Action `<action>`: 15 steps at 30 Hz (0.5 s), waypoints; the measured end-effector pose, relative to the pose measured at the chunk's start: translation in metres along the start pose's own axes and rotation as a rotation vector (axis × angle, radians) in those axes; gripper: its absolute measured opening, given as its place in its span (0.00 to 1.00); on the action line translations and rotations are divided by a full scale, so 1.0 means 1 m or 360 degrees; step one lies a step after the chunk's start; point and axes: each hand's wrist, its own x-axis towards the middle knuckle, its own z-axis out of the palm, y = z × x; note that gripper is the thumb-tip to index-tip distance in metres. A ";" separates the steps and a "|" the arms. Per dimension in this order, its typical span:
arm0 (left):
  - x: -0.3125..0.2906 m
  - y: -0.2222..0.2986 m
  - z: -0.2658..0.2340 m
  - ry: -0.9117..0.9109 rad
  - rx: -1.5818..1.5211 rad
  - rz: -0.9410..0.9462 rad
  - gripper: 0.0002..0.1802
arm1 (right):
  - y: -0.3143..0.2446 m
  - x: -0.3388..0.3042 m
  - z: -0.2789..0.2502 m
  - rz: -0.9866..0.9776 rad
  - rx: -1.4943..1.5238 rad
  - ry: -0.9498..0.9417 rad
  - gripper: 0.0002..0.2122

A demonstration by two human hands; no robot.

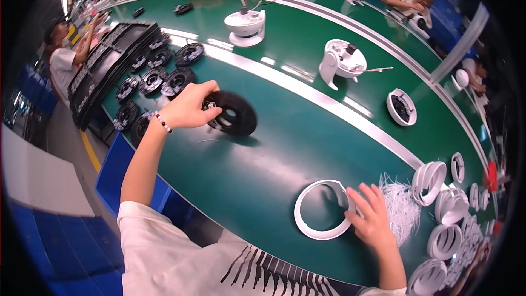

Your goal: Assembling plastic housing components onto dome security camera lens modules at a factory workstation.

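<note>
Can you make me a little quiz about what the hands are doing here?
1. True or false: the left hand grips a black disc.
2. What does the right hand touch? A) white ring B) red box C) blue crate
3. Fill in: the table top is ____.

Key: 1 true; 2 A; 3 green.

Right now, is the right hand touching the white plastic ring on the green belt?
Touching. The head view shows the right hand fingertips on the white plastic ring rim.
</note>
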 end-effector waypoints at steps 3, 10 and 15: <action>0.025 -0.007 0.023 -0.0003 -0.1118 0.0086 0.19 | 0.008 0.001 0.008 0.0109 -0.0298 0.0175 0.10; 0.068 0.030 0.084 -0.0184 -0.2423 -0.0398 0.17 | -0.039 0.035 0.004 0.0378 0.0153 0.0360 0.18; 0.082 0.042 0.107 -0.0286 -0.2780 -0.0438 0.22 | -0.077 0.045 0.028 0.0512 0.0259 0.0104 0.20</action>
